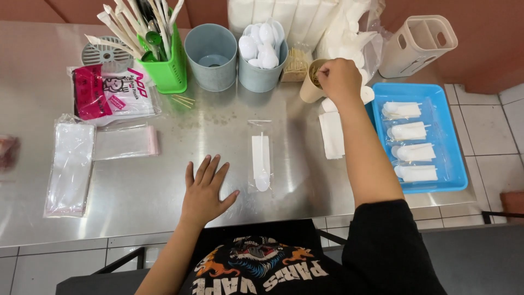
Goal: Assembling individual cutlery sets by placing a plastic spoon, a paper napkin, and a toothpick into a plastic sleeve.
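Note:
My left hand [206, 188] rests flat on the steel table [164, 202], fingers spread, holding nothing. Just to its right lies a clear plastic sleeve [260, 155] with a white spoon and napkin inside. My right hand [338, 78] reaches into a tan cup [310, 87] of toothpicks at the back, fingertips pinched inside its mouth. I cannot see whether a toothpick is between the fingers. Below that hand lies a folded white napkin [331, 135].
A blue tray [450, 136] on the right holds several packed spoon sets. At the back stand a green cutlery basket [166, 68], a grey cup [211, 57], a cup of white spoons [262, 52] and napkin packs. Empty clear bags [71, 166] lie at left.

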